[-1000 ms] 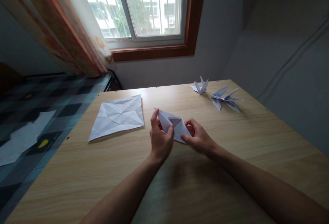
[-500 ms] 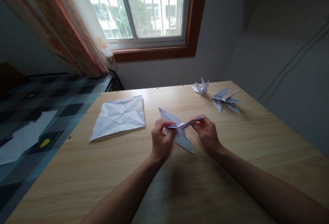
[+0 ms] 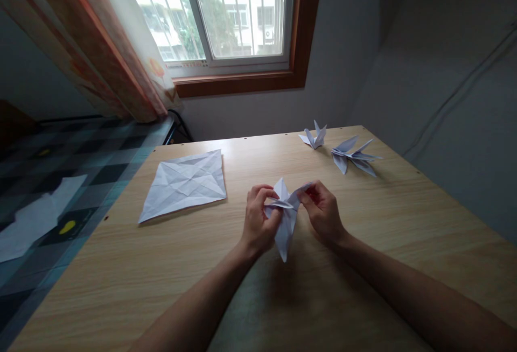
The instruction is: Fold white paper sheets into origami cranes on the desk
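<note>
Between my two hands, a little above the table, is a white folded paper figure [image 3: 286, 228] with several pointed flaps, one pointing toward me and one away. My left hand [image 3: 260, 217] pinches its left side between thumb and fingers. On the other side, my right hand [image 3: 322, 206] grips the tip of the right flap, covering part of it. Flat on the table to the left lies a creased square sheet of white paper [image 3: 183, 185].
Two folded paper pieces, a small one [image 3: 314, 136] and a larger one with spread points [image 3: 352, 157], stand at the table's [image 3: 169, 298] back right. White paper [image 3: 36, 217] lies on a checked bed [image 3: 109, 147] at the left. A window is behind.
The paper figure has turned between my hands, so its near flap now points more straight toward me. Both hands have come slightly closer together and still hold it.
</note>
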A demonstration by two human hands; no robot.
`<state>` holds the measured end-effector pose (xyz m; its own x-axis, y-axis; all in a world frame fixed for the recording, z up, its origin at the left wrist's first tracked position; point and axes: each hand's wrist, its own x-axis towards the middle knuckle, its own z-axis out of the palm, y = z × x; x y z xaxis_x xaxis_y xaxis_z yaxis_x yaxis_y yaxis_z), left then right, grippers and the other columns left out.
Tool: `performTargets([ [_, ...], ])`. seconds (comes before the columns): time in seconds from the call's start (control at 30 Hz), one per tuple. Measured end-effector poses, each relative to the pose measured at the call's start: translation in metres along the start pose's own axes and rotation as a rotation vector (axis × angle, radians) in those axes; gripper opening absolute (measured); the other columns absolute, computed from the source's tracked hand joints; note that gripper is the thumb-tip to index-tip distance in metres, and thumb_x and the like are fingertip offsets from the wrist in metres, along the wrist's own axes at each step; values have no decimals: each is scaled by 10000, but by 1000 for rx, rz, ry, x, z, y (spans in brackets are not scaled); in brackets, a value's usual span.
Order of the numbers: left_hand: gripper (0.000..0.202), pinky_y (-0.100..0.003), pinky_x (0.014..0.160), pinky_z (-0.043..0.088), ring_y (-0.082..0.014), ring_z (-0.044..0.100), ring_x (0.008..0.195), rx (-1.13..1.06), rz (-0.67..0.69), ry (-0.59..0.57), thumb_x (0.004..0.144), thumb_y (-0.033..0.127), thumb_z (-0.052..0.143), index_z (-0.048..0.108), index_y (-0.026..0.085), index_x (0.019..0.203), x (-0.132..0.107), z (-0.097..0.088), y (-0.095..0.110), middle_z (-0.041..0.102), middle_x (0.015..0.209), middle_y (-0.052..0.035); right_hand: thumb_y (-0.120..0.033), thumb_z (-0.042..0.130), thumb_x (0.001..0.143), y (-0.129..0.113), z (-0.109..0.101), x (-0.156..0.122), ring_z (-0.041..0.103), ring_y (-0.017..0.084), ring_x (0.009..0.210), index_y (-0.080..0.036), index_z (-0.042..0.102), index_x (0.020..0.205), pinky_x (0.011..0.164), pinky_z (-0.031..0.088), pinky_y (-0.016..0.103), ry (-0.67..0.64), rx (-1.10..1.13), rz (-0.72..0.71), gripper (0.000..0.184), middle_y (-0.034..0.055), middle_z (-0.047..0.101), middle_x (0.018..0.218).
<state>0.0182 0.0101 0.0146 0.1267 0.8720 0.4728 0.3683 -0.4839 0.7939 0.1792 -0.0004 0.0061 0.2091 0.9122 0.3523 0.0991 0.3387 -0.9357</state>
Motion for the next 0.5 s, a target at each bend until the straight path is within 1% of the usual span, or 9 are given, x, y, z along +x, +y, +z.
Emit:
performTargets([
  [0.07, 235, -410, 911, 456, -257, 550, 1024, 44, 26, -69, 690, 151, 619, 554, 206, 909, -2, 2, 1, 575, 1064, -84, -344, 623, 868, 0, 1, -1, 529, 156, 664, -227, 538, 808, 623, 433, 279, -4, 43, 17, 156, -13, 559, 720],
  [0.13, 319, -417, 916, 454, -268, 539, 1042, 93, 32, -103, 662, 191, 695, 522, 210, 930, -4, 3, 1, 562, 1098, -93, -342, 624, 869, 1, 1, -1, 519, 147, 640, -227, 528, 805, 594, 423, 270, -23, 72, 34, 163, -21, 547, 707],
  [0.23, 295, -402, 878, 464, -258, 547, 1011, 136, 7, -115, 684, 250, 717, 485, 212, 863, -4, 2, 0, 553, 1078, -85, -328, 627, 871, 2, 0, 1, 507, 133, 622, -225, 524, 805, 578, 412, 261, -44, 90, 41, 160, -27, 542, 704],
  [0.3, 242, -381, 841, 472, -238, 560, 962, 150, -6, -83, 726, 255, 681, 462, 211, 819, -3, 2, 0, 555, 1042, -76, -328, 626, 873, 3, 0, 1, 500, 130, 614, -225, 525, 813, 569, 408, 259, -50, 106, 46, 156, -30, 535, 696],
  [0.37, 219, -368, 817, 475, -224, 568, 925, 171, -17, -21, 751, 267, 660, 459, 210, 820, -2, 1, -1, 559, 1005, -67, -331, 627, 875, 2, 0, 0, 498, 128, 610, -225, 532, 826, 569, 411, 260, -85, 121, 54, 150, -34, 531, 691],
  [0.43, 243, -367, 802, 476, -220, 572, 892, 202, -37, 40, 753, 304, 671, 475, 207, 859, -2, 0, 0, 564, 955, -53, -328, 628, 877, 1, -1, -1, 509, 128, 622, -225, 544, 840, 583, 422, 263, -141, 122, 55, 139, -32, 543, 706],
  [0.5, 280, -368, 792, 477, -217, 573, 862, 224, -53, 70, 748, 323, 680, 492, 203, 917, -3, 0, 1, 567, 908, -40, -326, 629, 879, 0, -1, -2, 523, 129, 632, -224, 552, 848, 597, 433, 266, -176, 122, 50, 132, -28, 559, 720],
])
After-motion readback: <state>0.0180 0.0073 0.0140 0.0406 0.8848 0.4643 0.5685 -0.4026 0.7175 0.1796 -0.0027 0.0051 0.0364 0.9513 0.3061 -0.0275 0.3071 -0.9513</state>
